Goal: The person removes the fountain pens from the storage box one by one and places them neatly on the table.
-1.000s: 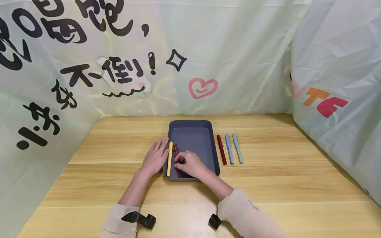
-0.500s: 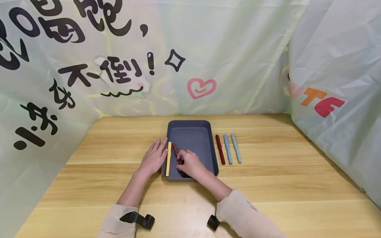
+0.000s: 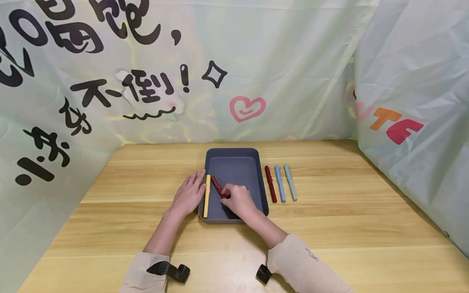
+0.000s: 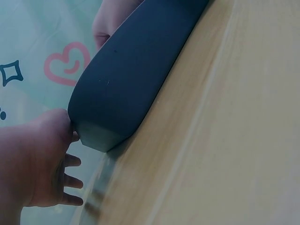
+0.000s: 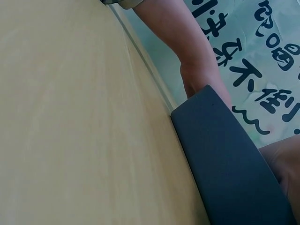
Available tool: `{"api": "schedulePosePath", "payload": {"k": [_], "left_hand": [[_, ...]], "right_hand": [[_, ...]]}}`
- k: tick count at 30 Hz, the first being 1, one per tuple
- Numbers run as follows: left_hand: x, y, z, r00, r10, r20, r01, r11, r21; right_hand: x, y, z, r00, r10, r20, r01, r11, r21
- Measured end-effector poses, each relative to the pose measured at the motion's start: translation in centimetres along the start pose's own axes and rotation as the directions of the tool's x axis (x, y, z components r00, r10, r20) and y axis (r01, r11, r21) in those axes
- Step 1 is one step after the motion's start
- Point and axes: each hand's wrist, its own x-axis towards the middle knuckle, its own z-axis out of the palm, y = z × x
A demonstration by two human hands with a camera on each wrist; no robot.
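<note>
A dark grey tray (image 3: 236, 167) stands on the table, and a yellow pen (image 3: 207, 197) lies along its left side. My right hand (image 3: 239, 200) is inside the tray, its thumb and fingers pinching a dark red pen (image 3: 216, 184) that slants beside the yellow one. The lower end of this pen is hidden by the hand. My left hand (image 3: 188, 193) rests against the tray's left edge, fingers straight. In the left wrist view the left hand (image 4: 40, 164) touches the outer wall of the tray (image 4: 126, 70).
To the right of the tray lie a dark red pen (image 3: 270, 184), a light blue pen (image 3: 280, 184) and a pale green pen (image 3: 290, 182), side by side on the wooden table (image 3: 348, 211). A printed curtain (image 3: 293, 73) hangs behind.
The right hand has shifted slightly right, and the dark red pen it pinches has tilted away from the yellow pen. My left hand stays at the tray's edge.
</note>
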Motion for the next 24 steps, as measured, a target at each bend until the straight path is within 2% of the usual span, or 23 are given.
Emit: {"api": "schedulePosePath", "payload": {"k": [9, 24], "left_hand": [[-0.09, 0.0, -0.11, 1.0, -0.006, 0.004, 0.006, 1.0, -0.01], [-0.09, -0.02, 0.03, 1.0, -0.008, 0.005, 0.009, 1.0, -0.007]], "right_hand": [[0.37, 0.22, -0.22, 0.997, 0.07, 0.015, -0.071, 0.995, 0.072], [0.59, 0.37, -0.87, 0.985, 0.168, 0.034, -0.172, 0.963, 0.208]]}}
